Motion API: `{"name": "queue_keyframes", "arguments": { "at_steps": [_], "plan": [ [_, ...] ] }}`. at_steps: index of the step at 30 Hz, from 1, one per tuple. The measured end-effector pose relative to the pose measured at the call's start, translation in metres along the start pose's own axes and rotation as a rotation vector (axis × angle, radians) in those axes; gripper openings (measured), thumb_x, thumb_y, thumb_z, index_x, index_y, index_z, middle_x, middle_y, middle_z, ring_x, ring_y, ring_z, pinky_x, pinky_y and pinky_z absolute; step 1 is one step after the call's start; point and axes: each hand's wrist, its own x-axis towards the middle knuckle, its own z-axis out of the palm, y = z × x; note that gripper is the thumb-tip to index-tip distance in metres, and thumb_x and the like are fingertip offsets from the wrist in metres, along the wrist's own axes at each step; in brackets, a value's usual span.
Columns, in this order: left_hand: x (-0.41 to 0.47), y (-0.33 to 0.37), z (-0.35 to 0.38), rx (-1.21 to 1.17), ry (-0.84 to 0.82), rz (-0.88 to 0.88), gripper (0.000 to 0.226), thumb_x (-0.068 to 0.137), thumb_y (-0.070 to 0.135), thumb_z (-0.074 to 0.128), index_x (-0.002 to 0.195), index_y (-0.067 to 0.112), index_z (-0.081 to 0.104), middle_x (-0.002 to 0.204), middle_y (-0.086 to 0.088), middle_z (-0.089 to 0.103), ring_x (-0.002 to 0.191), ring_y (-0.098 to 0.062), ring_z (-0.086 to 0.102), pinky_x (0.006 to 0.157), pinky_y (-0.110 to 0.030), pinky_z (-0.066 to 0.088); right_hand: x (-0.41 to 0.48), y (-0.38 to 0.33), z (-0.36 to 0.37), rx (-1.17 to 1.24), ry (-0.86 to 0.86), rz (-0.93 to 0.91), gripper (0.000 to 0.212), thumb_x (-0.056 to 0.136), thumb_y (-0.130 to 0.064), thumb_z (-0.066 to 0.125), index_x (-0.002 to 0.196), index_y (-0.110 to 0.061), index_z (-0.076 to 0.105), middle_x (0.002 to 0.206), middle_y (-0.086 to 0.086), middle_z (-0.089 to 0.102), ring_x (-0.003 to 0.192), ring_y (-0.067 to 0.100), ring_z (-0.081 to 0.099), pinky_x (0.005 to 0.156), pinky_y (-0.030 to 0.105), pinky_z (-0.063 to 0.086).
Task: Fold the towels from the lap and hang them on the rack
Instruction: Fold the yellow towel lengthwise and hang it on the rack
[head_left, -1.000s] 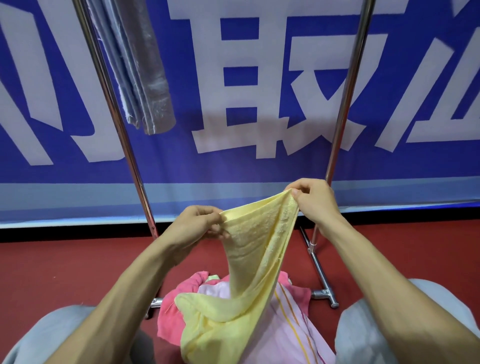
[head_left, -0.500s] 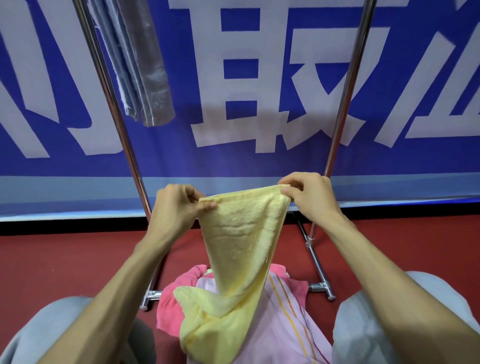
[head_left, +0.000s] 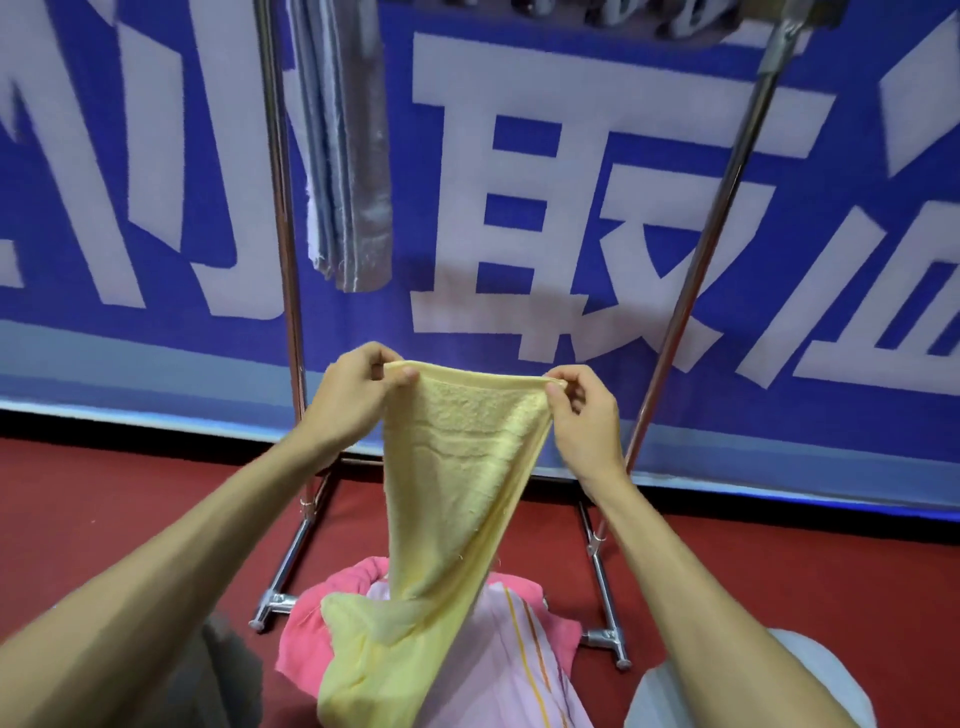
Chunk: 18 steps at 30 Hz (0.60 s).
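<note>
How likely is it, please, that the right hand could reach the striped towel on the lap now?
Probably not yet: the right hand pinches a corner of the yellow towel, whose lower end lies over the striped towel. Freed, its way down looks clear.

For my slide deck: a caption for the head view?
Left hand and right hand pinch a yellow towel, its tail on pink towels in the lap, facing the rack.
</note>
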Motion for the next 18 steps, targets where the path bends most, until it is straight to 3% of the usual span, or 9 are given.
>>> {"name": "queue_keyframes", "arguments": {
  "at_steps": [3,6,11,13,16,18],
  "plan": [
    [0.017,0.033,-0.018,0.014,0.074,0.109,0.010,0.088,0.025,0.064,0.079,0.023,0.061,0.074,0.000,0.063,0.066,-0.014,0.055,0.057,-0.026,0.046,0.027,-0.038,-0.002,0.054,0.117,-0.025,0.016,0.091,-0.011,0.057,0.098,-0.021,0.068,0.087,-0.007,0.067,0.084,0.011,0.064,0.080,0.030,0.053],
    [0.034,0.077,-0.041,0.059,0.126,0.220,0.006,0.088,0.022,0.065,0.084,0.019,0.068,0.077,0.003,0.067,0.074,-0.012,0.062,0.061,-0.021,0.046,0.056,-0.084,-0.016,0.020,0.210,-0.039,0.016,0.090,-0.015,0.060,0.101,-0.015,0.071,0.087,-0.004,0.069,0.089,0.012,0.065,0.085,0.033,0.054],
    [0.054,0.141,-0.086,0.132,0.136,0.317,0.019,0.090,0.024,0.063,0.088,0.008,0.072,0.077,-0.006,0.068,0.072,-0.016,0.060,0.065,-0.033,0.049,0.088,-0.163,-0.043,-0.092,0.220,-0.157,0.017,0.093,-0.015,0.056,0.101,-0.012,0.070,0.093,0.000,0.070,0.097,0.019,0.063,0.087,0.034,0.051],
    [0.055,0.164,-0.100,0.106,0.143,0.367,0.016,0.091,0.024,0.062,0.089,0.011,0.072,0.076,-0.002,0.066,0.071,-0.013,0.059,0.060,-0.028,0.047,0.095,-0.190,-0.052,-0.147,0.222,-0.219,0.017,0.093,-0.013,0.054,0.100,-0.012,0.070,0.095,0.003,0.070,0.097,0.020,0.062,0.082,0.032,0.050],
    [0.054,0.201,-0.112,0.026,0.413,0.554,0.011,0.089,0.015,0.063,0.092,0.014,0.074,0.079,0.002,0.069,0.071,-0.007,0.060,0.061,-0.019,0.046,0.101,-0.229,-0.065,-0.152,0.263,-0.325,0.018,0.095,-0.010,0.052,0.098,-0.011,0.069,0.088,0.002,0.068,0.088,0.018,0.061,0.073,0.027,0.045],
    [0.055,0.221,-0.117,0.054,0.580,0.602,0.013,0.088,0.015,0.062,0.093,0.014,0.074,0.082,0.000,0.071,0.074,-0.014,0.063,0.065,-0.026,0.050,0.104,-0.255,-0.074,-0.099,0.322,-0.399,0.018,0.096,-0.009,0.049,0.098,-0.009,0.068,0.085,0.001,0.065,0.082,0.016,0.059,0.070,0.029,0.045]
  ]
}}
